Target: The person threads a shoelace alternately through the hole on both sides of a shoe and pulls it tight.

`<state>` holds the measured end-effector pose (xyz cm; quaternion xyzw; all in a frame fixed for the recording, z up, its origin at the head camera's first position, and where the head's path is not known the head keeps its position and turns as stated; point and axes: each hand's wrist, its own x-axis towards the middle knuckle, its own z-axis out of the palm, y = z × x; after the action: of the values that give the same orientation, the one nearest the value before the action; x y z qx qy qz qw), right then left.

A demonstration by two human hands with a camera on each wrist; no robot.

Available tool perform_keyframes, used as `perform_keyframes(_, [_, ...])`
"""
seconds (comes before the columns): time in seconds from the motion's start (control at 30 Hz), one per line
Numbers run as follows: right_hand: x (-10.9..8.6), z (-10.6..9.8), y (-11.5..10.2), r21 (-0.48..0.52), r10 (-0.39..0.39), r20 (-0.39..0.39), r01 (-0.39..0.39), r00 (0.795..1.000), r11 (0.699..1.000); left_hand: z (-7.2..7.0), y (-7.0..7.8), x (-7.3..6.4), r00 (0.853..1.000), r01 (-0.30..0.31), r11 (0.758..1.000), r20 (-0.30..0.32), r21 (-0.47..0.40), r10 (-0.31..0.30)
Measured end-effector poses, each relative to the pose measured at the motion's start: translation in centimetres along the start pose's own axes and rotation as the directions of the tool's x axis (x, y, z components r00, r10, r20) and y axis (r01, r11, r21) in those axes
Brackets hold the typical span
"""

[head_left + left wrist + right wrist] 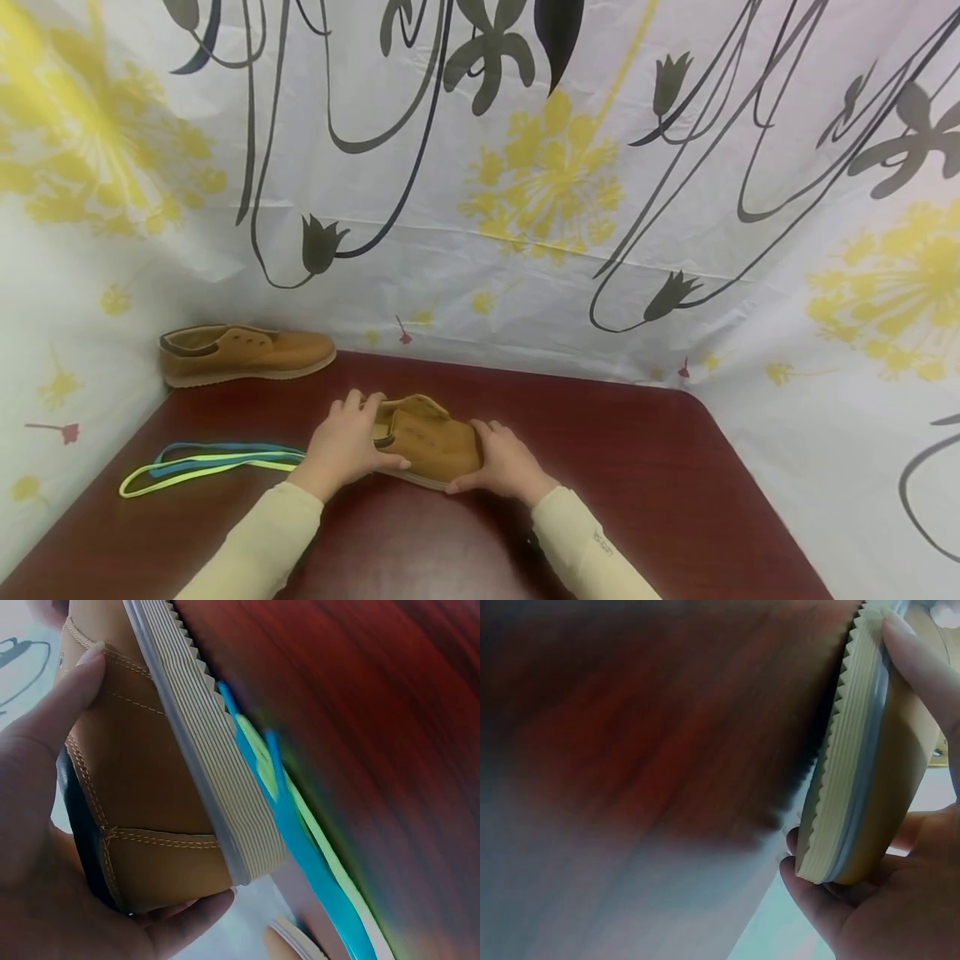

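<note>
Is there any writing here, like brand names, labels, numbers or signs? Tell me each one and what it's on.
Small dark lettering on the right sleeve: too small and blurred to read.
No other text can be made out: none on the held shoe, the other shoe, the laces or the patterned cloth.

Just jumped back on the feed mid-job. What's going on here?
A person has a tan shoe in both hands over the dark red table: the left hand grips the heel end, the right hand the toe end. Blue and yellow-green laces lie on the table to the left of it. The second shoe sits at the back left, with no lace showing in it.
</note>
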<state>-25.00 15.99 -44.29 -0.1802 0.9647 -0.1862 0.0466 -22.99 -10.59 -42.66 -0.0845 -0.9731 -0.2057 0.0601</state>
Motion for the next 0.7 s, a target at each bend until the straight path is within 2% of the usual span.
perform_keyframes(0.33, [-2.8,-0.7,1.5,0.001,0.014,-0.027,-0.014,1.0,1.0,1.0,2.6,-0.8,1.0,-0.01,1.0,0.001,-0.011,0.01])
perform_keyframes(0.7, [-6.4,-0.4,1.9,-0.013,0.025,-0.066,-0.025,0.998,1.0,1.6,4.7,-3.2,1.0,-0.002,1.0,-0.016,-0.016,0.002])
